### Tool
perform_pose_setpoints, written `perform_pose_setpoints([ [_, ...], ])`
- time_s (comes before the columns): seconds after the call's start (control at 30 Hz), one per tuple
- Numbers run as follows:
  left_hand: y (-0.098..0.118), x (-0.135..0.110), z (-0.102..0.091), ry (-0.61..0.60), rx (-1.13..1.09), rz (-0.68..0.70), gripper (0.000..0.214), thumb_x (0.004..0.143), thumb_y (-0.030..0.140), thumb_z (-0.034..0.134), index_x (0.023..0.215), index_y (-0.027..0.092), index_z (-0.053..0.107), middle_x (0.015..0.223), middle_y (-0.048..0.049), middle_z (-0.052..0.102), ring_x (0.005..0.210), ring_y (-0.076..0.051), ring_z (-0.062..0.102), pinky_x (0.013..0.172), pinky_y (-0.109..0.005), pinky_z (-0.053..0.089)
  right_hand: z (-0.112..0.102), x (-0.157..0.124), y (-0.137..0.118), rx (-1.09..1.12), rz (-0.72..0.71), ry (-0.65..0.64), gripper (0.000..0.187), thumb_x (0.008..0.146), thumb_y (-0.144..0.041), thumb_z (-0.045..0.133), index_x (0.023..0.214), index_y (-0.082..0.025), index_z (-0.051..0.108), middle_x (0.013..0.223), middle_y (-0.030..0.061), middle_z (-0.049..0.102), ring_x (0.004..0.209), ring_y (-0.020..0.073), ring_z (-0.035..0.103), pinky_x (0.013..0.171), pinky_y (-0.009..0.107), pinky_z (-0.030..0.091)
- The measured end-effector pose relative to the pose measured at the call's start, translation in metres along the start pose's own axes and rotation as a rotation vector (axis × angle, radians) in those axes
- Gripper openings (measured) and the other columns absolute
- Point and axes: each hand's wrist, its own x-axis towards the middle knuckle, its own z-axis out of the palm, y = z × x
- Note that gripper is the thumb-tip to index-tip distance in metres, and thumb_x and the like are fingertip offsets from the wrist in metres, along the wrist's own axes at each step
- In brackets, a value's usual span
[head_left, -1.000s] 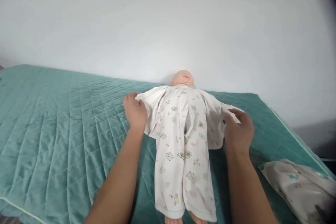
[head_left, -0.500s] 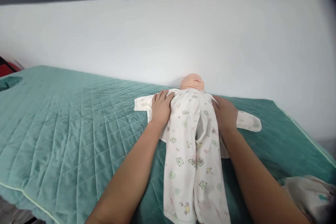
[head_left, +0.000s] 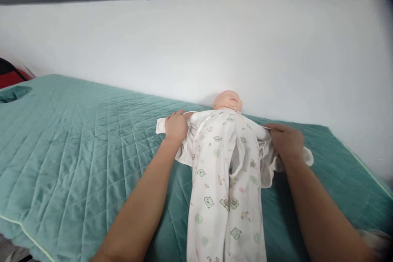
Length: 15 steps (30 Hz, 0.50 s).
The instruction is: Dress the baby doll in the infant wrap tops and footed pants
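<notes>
A baby doll [head_left: 227,100] lies on its back, its bare head near the wall. Over its body are white printed baby trousers [head_left: 211,180] with an opening at the crotch, legs stretched toward me. My left hand [head_left: 176,127] is closed on one corner of the waistband. On the other side my right hand [head_left: 287,142] pinches the opposite corner, so the band is drawn taut across the doll's chest. Under the trousers a white baby shirt [head_left: 160,125] shows, its sleeves out to both sides. The doll's limbs are hidden.
A green quilted cover [head_left: 101,155] lies under everything, with a pale piped edge. Behind the doll rises a white wall [head_left: 153,49]. Whitish cloth [head_left: 376,239] is partly visible at lower right. Something red and black [head_left: 12,73] stands at far left.
Both hands have moved outward, away from the doll's sides. The trousers' top edge is now spread wide between them; before, the hands lay on the cloth near the chest.
</notes>
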Motion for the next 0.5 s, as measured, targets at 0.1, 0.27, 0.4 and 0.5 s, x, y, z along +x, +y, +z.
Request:
perform_pose_setpoints([
  [0.1, -0.003, -0.002, 0.0, -0.008, -0.036, -0.019, 0.056, 0.094, 0.012, 0.037, 0.132, 0.041, 0.065, 0.128, -0.0035, 0.068, 0.116, -0.028, 0.058, 0.098, -0.045, 0.043, -0.006, -0.002, -0.003, -0.077, -0.041, -0.121, 0.033, 0.079, -0.016, 0.052, 0.093, -0.022, 0.081, 0.106, 0.0079, 0.076, 0.108, 0.0311, 0.067, 0.099, 0.047, 0.049],
  [0.27, 0.006, -0.005, 0.002, -0.005, -0.074, -0.052, 0.05, 0.098, 0.019, 0.036, 0.136, 0.036, 0.062, 0.132, -0.0055, 0.066, 0.119, -0.029, 0.056, 0.104, -0.047, 0.039, -0.027, -0.044, -0.063, -0.165, -0.546, 0.001, 0.036, 0.084, -0.022, 0.053, 0.111, -0.018, 0.075, 0.137, 0.0119, 0.063, 0.134, 0.0334, 0.05, 0.115, 0.049, 0.037],
  [0.4, 0.009, -0.007, 0.002, -0.024, -0.067, -0.059, 0.049, 0.098, 0.021, 0.036, 0.138, 0.037, 0.059, 0.135, -0.0054, 0.065, 0.122, -0.028, 0.054, 0.106, -0.047, 0.037, -0.009, -0.081, -0.15, -0.009, -0.795, -0.294, 0.035, 0.094, -0.025, 0.048, 0.124, -0.022, 0.065, 0.132, 0.0061, 0.066, 0.124, 0.0235, 0.058, 0.109, 0.039, 0.044],
  [0.5, 0.009, -0.007, 0.002, -0.009, -0.082, -0.058, 0.045, 0.1, 0.026, 0.036, 0.138, 0.034, 0.059, 0.134, -0.0064, 0.065, 0.122, -0.029, 0.054, 0.106, -0.047, 0.037, 0.032, -0.084, -0.199, -0.325, -0.887, -0.53, 0.032, 0.093, -0.021, 0.047, 0.12, -0.016, 0.063, 0.125, 0.0137, 0.066, 0.115, 0.0294, 0.058, 0.095, 0.042, 0.046],
])
